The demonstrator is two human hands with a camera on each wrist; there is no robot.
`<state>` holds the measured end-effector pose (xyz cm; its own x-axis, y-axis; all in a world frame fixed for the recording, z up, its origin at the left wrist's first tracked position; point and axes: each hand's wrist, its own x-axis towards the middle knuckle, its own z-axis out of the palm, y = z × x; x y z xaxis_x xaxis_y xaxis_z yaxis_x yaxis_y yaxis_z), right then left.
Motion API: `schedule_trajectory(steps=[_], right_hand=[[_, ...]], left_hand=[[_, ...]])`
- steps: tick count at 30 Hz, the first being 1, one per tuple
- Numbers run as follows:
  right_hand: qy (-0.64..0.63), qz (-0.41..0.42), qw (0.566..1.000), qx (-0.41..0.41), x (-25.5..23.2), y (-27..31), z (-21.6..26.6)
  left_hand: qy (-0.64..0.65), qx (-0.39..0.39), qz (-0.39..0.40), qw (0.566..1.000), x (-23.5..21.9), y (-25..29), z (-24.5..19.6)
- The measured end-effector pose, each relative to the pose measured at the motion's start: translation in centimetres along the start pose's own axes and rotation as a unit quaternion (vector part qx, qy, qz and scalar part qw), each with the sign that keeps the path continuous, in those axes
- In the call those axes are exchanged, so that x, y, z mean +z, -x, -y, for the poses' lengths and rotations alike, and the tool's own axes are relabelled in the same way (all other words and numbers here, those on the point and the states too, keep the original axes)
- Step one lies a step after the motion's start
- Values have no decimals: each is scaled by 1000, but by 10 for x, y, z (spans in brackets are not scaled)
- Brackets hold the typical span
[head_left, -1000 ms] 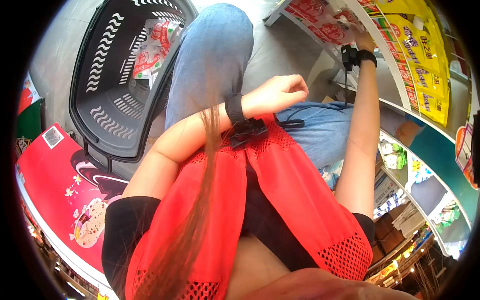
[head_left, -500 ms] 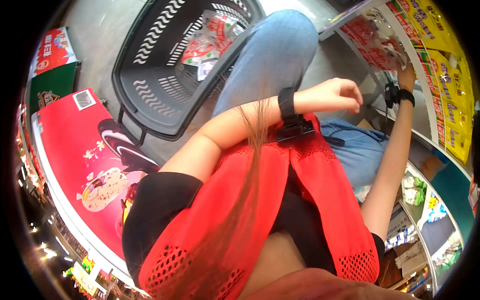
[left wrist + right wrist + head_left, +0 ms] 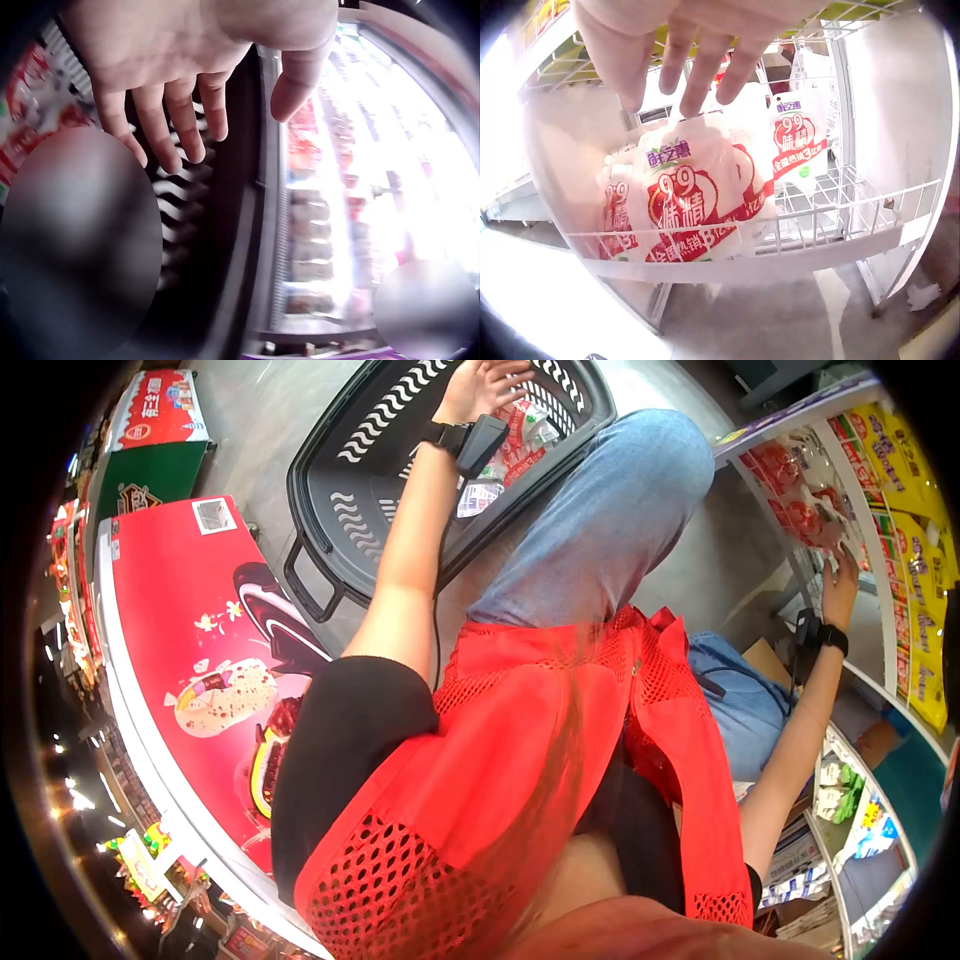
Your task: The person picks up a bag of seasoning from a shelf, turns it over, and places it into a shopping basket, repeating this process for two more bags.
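Note:
In the head view my left hand (image 3: 483, 390) is over the dark basket (image 3: 345, 550), its fingers spread and holding nothing. Red and white bags (image 3: 525, 445) lie inside the basket. The left wrist view has the same hand (image 3: 172, 75) with fingers straight above the slotted basket wall. My right hand (image 3: 840, 585) reaches to the shelf at the right. Seen from the right wrist, that hand (image 3: 697, 52) has its fingers extended down at the top of white and red bags (image 3: 679, 191) in a wire rack (image 3: 817, 251); whether the fingertips touch them, I cannot tell.
Yellow packets (image 3: 915, 560) hang on the shelf at the right. A red printed panel (image 3: 190, 630) stands on the left, with a green and red box (image 3: 155, 460) behind it. A bent knee in jeans (image 3: 620, 510) is beside the basket.
My left hand has moved from in front of the body up and left to the basket, and its fingers have spread. The right hand stays by the rack. The head view has shifted.

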<state>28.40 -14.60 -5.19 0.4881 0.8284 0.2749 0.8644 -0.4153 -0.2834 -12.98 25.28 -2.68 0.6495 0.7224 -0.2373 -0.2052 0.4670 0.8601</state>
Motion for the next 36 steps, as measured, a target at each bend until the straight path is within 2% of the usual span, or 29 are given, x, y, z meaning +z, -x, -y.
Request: schedule_trajectory(steps=[2,4,6,7,8,9,11,12,13,15,16,17,18,20,21,22,24,25,27,28,30,31,32,34,35,36], right_hand=[[-22,18,1000,-14,-1,3,5],[-48,30,998,2,-5,7,20],[-267,39,959,90,-10,4,37],[-201,64,973,91,-17,7,54],[-293,48,950,102,-12,5,46],[-292,51,949,105,-14,1,54],[-290,58,949,106,-15,-3,60],[-321,59,935,137,-11,-5,59],[-358,59,916,173,-7,-2,59],[-363,56,913,175,-3,-11,51],[-375,50,908,179,-1,-13,50],[-370,53,909,183,0,-14,47],[-376,57,909,172,0,-18,47],[-378,63,909,165,-1,-24,47],[-360,60,917,161,2,-27,49],[-347,51,924,153,3,-30,53],[-341,61,924,165,4,-34,61],[-342,63,923,165,5,-38,69],[-342,80,920,173,8,-39,69],[-353,85,916,170,11,-41,75],[-352,97,916,166,7,-42,81],[-365,96,913,157,9,-46,85],[-367,96,912,157,11,-48,86],[-363,126,908,166,12,-49,83],[-366,126,907,167,14,-53,86],[-366,126,906,172,12,-54,93]], left_hand=[[13,-91,-101,991,-55,-13,33],[85,-185,-140,969,-105,-17,72],[-1,-200,-318,927,-148,-16,129],[-118,-224,-275,927,-155,-4,130],[-208,-239,-227,921,-159,2,147],[-286,-239,-248,894,-192,-9,180],[-307,-246,-250,885,-199,-11,190],[-332,-251,-247,875,-204,-13,195],[-316,-219,-242,891,-209,-10,196],[-334,-214,-221,891,-213,-22,205],[-359,-206,-201,888,-202,-18,193],[-335,-260,-158,892,-191,-23,188],[-275,-234,-178,915,-182,-24,185],[-305,-241,-211,897,-181,-33,179],[-266,-285,-244,888,-160,-26,163],[-268,-282,-245,888,-154,-22,149],[-390,-259,-219,856,-149,-20,150],[-393,-257,-221,854,-155,-23,146],[-250,-245,-291,890,-162,-33,165],[-254,-243,-293,889,-170,-36,157],[-241,-250,-277,896,-172,-38,171],[-337,-275,-277,857,-155,-36,156],[-340,-275,-278,855,-171,-42,165],[-343,-265,-279,857,-203,-62,202],[-345,-265,-280,856,-204,-64,201],[-283,-241,-280,885,-200,-68,201]])
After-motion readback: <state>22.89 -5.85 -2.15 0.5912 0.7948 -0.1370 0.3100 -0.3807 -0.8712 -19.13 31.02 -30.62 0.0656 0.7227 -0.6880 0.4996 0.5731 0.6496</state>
